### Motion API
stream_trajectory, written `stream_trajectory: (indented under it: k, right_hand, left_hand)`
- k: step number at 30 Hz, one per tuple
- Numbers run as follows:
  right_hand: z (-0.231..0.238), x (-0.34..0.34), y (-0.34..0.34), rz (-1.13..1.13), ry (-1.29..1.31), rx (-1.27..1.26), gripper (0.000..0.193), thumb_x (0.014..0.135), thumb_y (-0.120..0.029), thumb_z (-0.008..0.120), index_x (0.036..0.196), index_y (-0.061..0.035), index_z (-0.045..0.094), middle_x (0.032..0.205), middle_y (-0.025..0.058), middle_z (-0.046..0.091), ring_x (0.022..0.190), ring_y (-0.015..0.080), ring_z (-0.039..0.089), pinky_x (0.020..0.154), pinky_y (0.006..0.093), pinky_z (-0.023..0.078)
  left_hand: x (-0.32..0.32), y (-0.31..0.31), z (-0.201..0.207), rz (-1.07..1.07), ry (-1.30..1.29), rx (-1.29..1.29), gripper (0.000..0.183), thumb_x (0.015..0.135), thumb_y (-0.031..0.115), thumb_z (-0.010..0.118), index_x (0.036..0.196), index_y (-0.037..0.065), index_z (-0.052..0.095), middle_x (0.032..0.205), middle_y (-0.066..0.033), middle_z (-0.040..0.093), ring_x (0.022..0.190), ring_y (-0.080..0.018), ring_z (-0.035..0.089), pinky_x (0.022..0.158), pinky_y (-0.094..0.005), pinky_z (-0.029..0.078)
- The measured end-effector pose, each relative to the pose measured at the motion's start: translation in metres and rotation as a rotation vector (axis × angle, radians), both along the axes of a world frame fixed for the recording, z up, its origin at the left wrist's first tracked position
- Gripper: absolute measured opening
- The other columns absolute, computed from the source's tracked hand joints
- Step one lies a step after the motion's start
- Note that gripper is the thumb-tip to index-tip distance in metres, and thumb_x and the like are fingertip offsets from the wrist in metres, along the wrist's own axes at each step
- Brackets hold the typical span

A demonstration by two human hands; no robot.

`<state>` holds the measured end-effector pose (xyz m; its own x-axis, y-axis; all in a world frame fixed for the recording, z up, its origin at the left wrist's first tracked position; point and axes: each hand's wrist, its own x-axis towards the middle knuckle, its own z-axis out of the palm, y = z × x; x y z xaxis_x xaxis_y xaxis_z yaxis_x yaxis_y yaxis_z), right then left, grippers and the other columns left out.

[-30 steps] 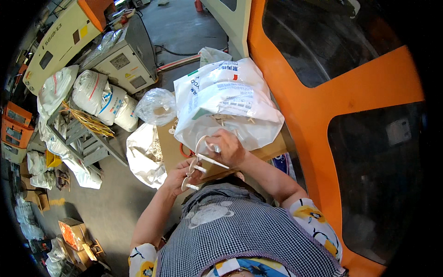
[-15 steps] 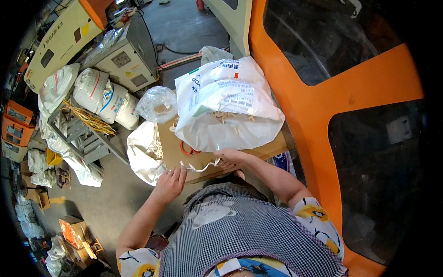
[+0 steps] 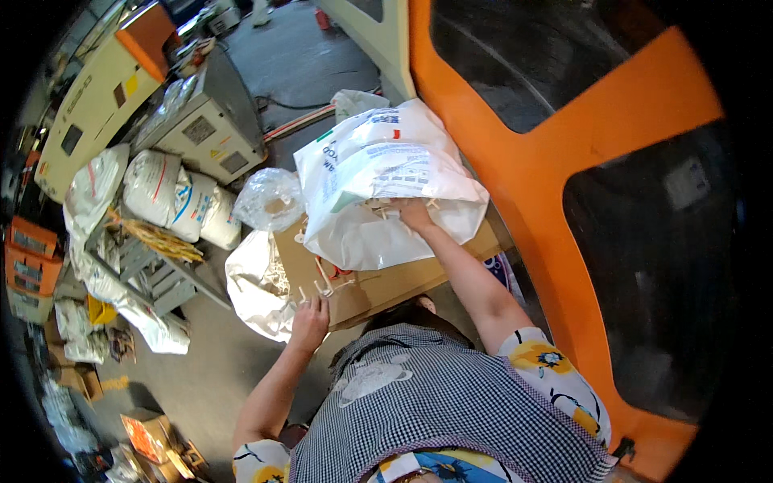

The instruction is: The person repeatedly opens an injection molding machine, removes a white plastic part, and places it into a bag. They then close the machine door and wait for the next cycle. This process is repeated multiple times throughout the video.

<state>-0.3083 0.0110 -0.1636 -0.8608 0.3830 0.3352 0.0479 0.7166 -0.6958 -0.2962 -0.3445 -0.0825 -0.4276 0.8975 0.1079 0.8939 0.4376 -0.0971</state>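
Observation:
My left hand (image 3: 310,324) pinches a small white plastic piece (image 3: 323,286) with thin stems, at the left edge of the cardboard (image 3: 378,291). My right hand (image 3: 413,214) reaches into the mouth of a large white printed sack (image 3: 354,237). Small cream-coloured plastic pieces (image 3: 377,204) lie inside around the fingertips, which are partly hidden, so I cannot see whether they grip one. A red-handled tool (image 3: 336,272) rests on the cardboard just beyond the left hand, partly covered by the white piece. Left of the cardboard stands an open white bag (image 3: 256,294) with similar pieces inside.
A clear plastic bag (image 3: 268,200) sits beyond the open bag. Filled white sacks (image 3: 181,197) and a grey metal stand (image 3: 173,278) are farther left. An orange machine frame (image 3: 515,181) with dark windows borders the right side. Boxes (image 3: 149,435) stand at lower left.
My right hand has let go of the white plastic strand and moved forward into the sack. My left hand still holds its piece near the cardboard's edge. The view has shifted slightly.

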Motion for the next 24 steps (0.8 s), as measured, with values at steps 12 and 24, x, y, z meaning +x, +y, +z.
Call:
stream_trajectory:
  k: [12,24]
  right_hand:
    - [0.31,0.427,-0.129,-1.643,0.288,1.218,0.058,0.078,-0.018,0.065,0.124,0.0062,0.041,0.127,0.0241,0.04,0.116,0.0343,0.04,0.094,0.0435,0.033]
    - [0.292,0.556,-0.148,-1.741,0.908,0.442,0.02,0.092,-0.011,0.047,0.108,-0.0014,0.04,0.066,0.0018,0.05,0.053,0.0075,0.047,0.047,0.022,0.039]
  left_hand:
    - [0.0,0.008,-0.036,-0.012,-0.345,-0.008,0.023,0.084,0.019,0.048,0.083,-0.002,0.057,0.084,-0.0222,0.055,0.076,-0.0357,0.054,0.066,-0.0436,0.043]
    - [0.07,0.163,0.099,-0.754,-0.616,0.312,0.011,0.076,0.005,0.06,0.083,-0.003,0.064,0.076,-0.0188,0.06,0.07,-0.0316,0.058,0.063,-0.0368,0.046]
